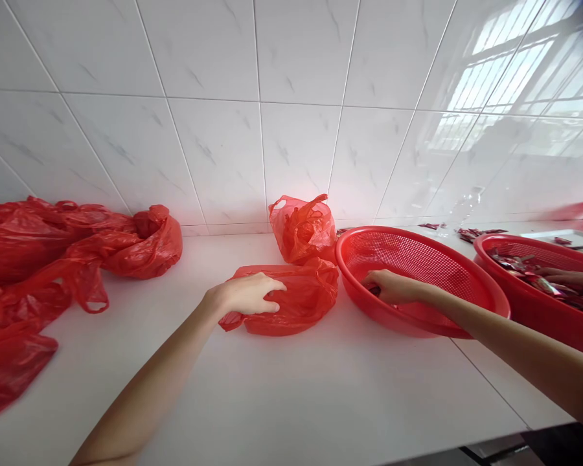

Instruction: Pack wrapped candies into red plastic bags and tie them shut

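My left hand (pixel 250 294) rests on the left side of a thin red plastic bag (pixel 301 301), thumb and forefinger apart. The bag lies on the white counter with its mouth spread. My right hand (pixel 393 287) reaches down into a red plastic colander basket (pixel 422 243), near its left wall. Its fingers are curled around something small and dark, mostly hidden by the hand. Behind the flat bag, another red plastic bag (pixel 304 230) stands bunched against the wall, touching or close to the basket.
Several filled red bags (pixel 140 243) pile up at the left. At the right, another person's hand (pixel 571 278) is inside a second red basket (pixel 510 243) of small wrapped pieces. A clear bottle (pixel 466 207), loose wrapped pieces (pixel 480 234) and a white tray (pixel 539 237) stand behind it.
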{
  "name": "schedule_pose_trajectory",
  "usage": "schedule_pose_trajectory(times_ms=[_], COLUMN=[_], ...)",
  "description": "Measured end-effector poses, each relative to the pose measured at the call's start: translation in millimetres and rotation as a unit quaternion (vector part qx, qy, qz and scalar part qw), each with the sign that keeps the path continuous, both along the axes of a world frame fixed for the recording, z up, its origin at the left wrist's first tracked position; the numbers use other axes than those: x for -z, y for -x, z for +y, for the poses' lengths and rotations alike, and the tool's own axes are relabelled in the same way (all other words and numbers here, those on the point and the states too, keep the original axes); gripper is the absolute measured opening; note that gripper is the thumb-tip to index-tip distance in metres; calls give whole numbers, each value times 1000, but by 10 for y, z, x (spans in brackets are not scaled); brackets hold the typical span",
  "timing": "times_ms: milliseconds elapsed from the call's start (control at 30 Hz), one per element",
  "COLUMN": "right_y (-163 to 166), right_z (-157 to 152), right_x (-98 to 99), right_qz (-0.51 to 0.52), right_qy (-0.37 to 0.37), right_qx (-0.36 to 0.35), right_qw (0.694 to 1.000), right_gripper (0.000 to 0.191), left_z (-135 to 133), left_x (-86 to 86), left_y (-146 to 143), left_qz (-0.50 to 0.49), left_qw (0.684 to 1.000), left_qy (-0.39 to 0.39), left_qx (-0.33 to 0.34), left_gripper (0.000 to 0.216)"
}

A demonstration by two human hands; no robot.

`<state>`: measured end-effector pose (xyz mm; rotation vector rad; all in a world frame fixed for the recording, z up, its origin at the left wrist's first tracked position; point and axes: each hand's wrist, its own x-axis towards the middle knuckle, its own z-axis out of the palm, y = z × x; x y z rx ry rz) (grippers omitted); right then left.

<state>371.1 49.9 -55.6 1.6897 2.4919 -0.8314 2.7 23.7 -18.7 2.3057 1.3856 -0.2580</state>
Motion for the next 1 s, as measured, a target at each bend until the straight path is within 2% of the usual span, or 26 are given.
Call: schedule_pose_trajectory(times_ms=[200,400,500,600,700,800,900,1000], right_y=[-232,-281,-162,83,474,955,1408,1728], right_z=[105,-4,-72,-137,-197,-233,-216,-136], right_x=[-135,-383,-635,-907,-1051,-988,-765,-489], right_qz=[50,107,162,229,298,266,198,156], right_qy=[51,46,39,-30,-82,-157,-226,-223], right_qx=[53,69,63,54,18,-51,-108,-140], right_qw=[996,991,984,971,951,950,948,952], right_gripper=[33,27,27,33,35,26,23,22], left_z=[18,21,-3,-37,-42,-1,65,112], left_x=[20,-8,-64,-137,-182,-176,-142,-116], left_y=[18,38,77,130,199,271,313,308], left_qz=[-12,-3,-21,-52,-44,4,56,66], left_qw=[1000,1000,1000,996,993,992,991,994], left_qy=[-7,-8,-19,-66,-110,-100,-43,-16], left_qx=[8,4,-6,-8,-24,-72,-113,-83], left_gripper=[56,59,58,49,41,46,60,55])
